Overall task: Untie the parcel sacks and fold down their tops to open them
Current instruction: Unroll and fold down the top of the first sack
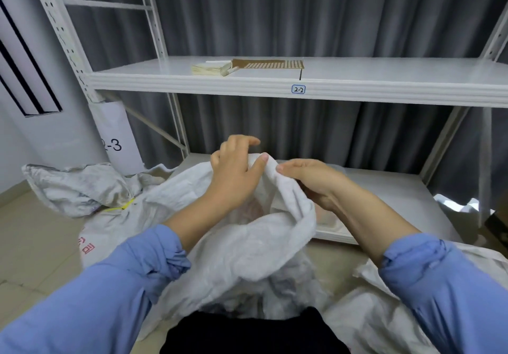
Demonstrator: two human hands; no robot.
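**Sack Opening: Fold-Down Step in Hand**

The near sack [247, 243] stands on the floor [33, 230] directly in front of the person, between both forearms and just short of the lower shelf [384, 188]. Its neck is untied and its mouth gapes; something pinkish shows inside, too blurred to identify.

Hand state:
- The left hand [236, 172] grips the far edge of the sack top, with the thumb pressed on the fabric and the fingers curled behind it.
- The right hand [310, 180] pinches the same edge just beside the left thumb, with the thumb on top and the fingers tucked under the cloth.

Step in hand, as judged: untying of this sack is complete and the top is being turned outward. The right side of the top already rolls over into a thick cuff, while the far edge stands up between the hands.

The next move calls for drawing the gripped edge outward and down, then working round the mouth so that the cuff sits even.

To the left lies a tied sack [77, 188], closed at the neck by a yellow tie [123, 205] — not yet opened.
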